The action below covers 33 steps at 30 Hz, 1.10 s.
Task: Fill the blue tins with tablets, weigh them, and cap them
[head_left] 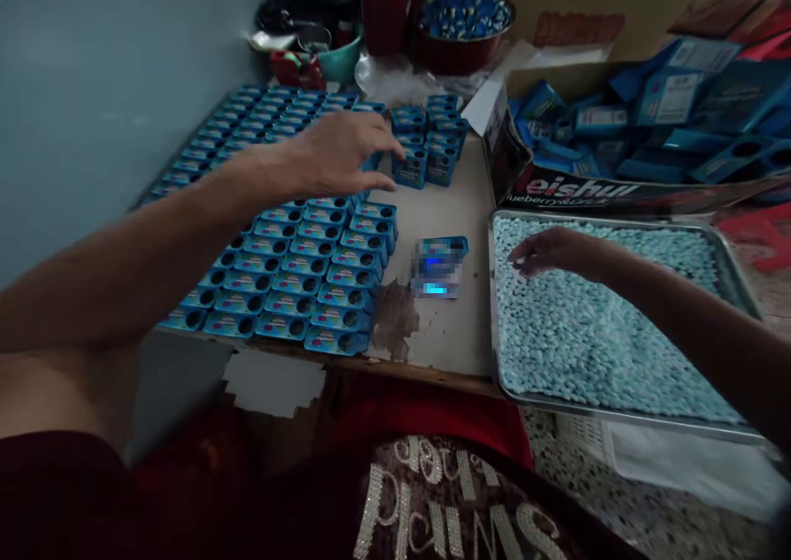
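Observation:
My left hand (pixel 352 152) is stretched over the table, thumb and fingers apart with nothing between them. Its fingertips are beside several small blue boxes (pixel 409 165) standing in a cluster. Beneath that arm spread many rows of blue boxes (pixel 290 276), each with a dark round opening on top. On the right, my right hand (pixel 549 251) hangs low over a metal tray (pixel 498 329) of small pale-blue pellets (pixel 593 338). Its fingers are drawn together; whether a pellet is in them I cannot make out. A blurred-out blue item (pixel 438 268) lies between the rows and the tray.
An open carton (pixel 574 189) full of loose blue boxes stands behind the tray. Farther back are a dark red bowl (pixel 463 53) of blue-and-white pieces, a teal basin (pixel 343 58) and a crumpled plastic bag (pixel 395 78). The table's front edge (pixel 432 375) is near my body.

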### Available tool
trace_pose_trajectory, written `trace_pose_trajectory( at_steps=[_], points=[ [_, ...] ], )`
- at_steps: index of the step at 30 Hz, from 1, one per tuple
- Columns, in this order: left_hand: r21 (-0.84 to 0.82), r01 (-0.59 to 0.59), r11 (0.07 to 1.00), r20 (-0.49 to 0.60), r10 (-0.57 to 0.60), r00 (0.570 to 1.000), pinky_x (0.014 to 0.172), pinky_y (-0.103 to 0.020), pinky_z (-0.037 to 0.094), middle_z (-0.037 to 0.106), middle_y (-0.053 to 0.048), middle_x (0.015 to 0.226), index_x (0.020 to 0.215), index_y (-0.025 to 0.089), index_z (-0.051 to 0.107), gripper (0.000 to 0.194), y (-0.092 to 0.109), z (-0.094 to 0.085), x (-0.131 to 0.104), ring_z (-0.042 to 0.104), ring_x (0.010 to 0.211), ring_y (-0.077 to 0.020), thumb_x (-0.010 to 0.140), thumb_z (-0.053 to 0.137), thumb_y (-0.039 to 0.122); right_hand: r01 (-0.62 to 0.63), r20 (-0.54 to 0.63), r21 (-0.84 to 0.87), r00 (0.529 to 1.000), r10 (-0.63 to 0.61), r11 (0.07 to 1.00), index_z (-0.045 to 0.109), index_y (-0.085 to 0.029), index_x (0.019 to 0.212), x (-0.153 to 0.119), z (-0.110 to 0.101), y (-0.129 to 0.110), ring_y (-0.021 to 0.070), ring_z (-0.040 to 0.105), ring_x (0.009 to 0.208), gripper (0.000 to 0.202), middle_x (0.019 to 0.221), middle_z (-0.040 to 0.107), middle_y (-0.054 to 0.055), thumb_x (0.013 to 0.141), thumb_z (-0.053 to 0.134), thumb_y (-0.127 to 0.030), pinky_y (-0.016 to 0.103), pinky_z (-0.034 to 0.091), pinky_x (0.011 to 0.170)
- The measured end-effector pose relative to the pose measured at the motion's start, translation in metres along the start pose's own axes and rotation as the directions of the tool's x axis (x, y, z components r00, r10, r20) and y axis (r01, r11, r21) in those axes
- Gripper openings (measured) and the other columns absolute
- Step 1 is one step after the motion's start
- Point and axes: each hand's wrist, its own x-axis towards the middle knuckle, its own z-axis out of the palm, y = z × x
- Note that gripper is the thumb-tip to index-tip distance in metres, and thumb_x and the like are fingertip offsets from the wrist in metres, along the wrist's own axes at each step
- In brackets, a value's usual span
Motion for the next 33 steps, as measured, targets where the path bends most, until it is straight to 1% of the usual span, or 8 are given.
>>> trace_pose_trajectory(
  at_steps=[3,6,9,12,17,24,28,33],
  points=[
    [-0.095,-0.014,0.995,0.137,0.027,0.99,0.114,-0.041,0.048,0.073,-0.008,0.145,0.144,0.025,0.075,0.064,0.025,0.031,0.013,0.062,0.132,-0.0287,0.1,0.065,0.071,0.164,-0.001,-0.25,0.985,-0.17,0.954,0.087,-0.029,0.095,-0.002,0.006,-0.033,0.0255,0.078,0.077,0.017,0.078,0.079,0.002,0.08,0.083,-0.037,0.041,0.064,0.076],
    [-0.158,0.045,0.986,0.215,-0.01,0.976,0.109,-0.04,0.049,0.075,-0.012,0.139,0.143,0.02,0.075,0.065,0.043,0.05,0.011,0.068,0.128,-0.0321,0.096,0.072,0.066,0.292,0.011,-0.47,0.946,-0.325,0.833,0.089,-0.028,0.102,-0.001,0.012,-0.074,0.0235,0.077,0.076,0.02,0.076,0.078,0.001,0.088,0.081,-0.04,0.037,0.059,0.076],
    [-0.196,0.113,0.974,0.251,-0.061,0.966,0.112,-0.04,0.048,0.074,-0.013,0.141,0.143,0.02,0.075,0.064,0.048,0.064,0.0,0.068,0.132,-0.0331,0.093,0.078,0.06,0.327,0.044,-0.625,0.921,-0.386,0.709,0.091,-0.027,0.106,0.001,0.02,-0.105,0.023,0.077,0.081,0.021,0.08,0.081,0.001,0.091,0.079,-0.035,0.034,0.055,0.077],
    [-0.213,0.155,0.965,0.234,-0.104,0.967,0.114,-0.042,0.048,0.075,-0.013,0.142,0.141,0.021,0.076,0.062,0.043,0.076,-0.01,0.067,0.134,-0.0341,0.091,0.082,0.058,0.307,0.057,-0.734,0.917,-0.395,0.606,0.091,-0.025,0.107,0.004,0.032,-0.12,0.0229,0.078,0.088,0.022,0.089,0.084,0.002,0.092,0.076,-0.029,0.032,0.053,0.08],
    [-0.268,0.112,0.957,0.106,-0.086,0.991,0.115,-0.043,0.049,0.076,-0.014,0.14,0.138,0.02,0.078,0.062,0.04,0.086,-0.012,0.068,0.133,-0.0343,0.09,0.086,0.059,0.296,0.066,-0.808,0.905,-0.421,0.51,0.09,-0.024,0.107,0.009,0.045,-0.122,0.0223,0.078,0.088,0.024,0.095,0.085,0.004,0.094,0.07,-0.02,0.032,0.051,0.082],
    [-0.293,0.037,0.956,0.05,-0.023,0.998,0.113,-0.043,0.05,0.078,-0.016,0.139,0.141,0.018,0.077,0.064,0.045,0.095,-0.005,0.07,0.132,-0.0352,0.09,0.088,0.056,0.384,0.052,-0.752,0.845,-0.533,0.536,0.09,-0.025,0.099,0.014,0.04,-0.114,0.0229,0.076,0.089,0.017,0.089,0.082,0.002,0.092,0.074,-0.025,0.034,0.053,0.085],
    [-0.282,0.019,0.959,0.017,-0.015,1.0,0.109,-0.043,0.05,0.079,-0.015,0.136,0.138,0.021,0.079,0.059,0.048,0.101,-0.003,0.071,0.128,-0.0349,0.092,0.086,0.057,0.405,0.076,-0.739,0.844,-0.531,0.538,0.09,-0.027,0.1,0.017,0.041,-0.112,0.0233,0.076,0.091,0.016,0.091,0.083,0.002,0.092,0.076,-0.027,0.034,0.052,0.083],
    [-0.278,0.028,0.96,0.009,-0.027,1.0,0.107,-0.041,0.049,0.079,-0.013,0.133,0.135,0.022,0.08,0.054,0.049,0.1,-0.002,0.07,0.125,-0.0329,0.094,0.085,0.056,0.371,0.08,-0.794,0.849,-0.522,0.481,0.09,-0.029,0.103,0.02,0.05,-0.108,0.0237,0.075,0.092,0.023,0.096,0.083,0.003,0.089,0.075,-0.018,0.034,0.051,0.08]
  ],
)
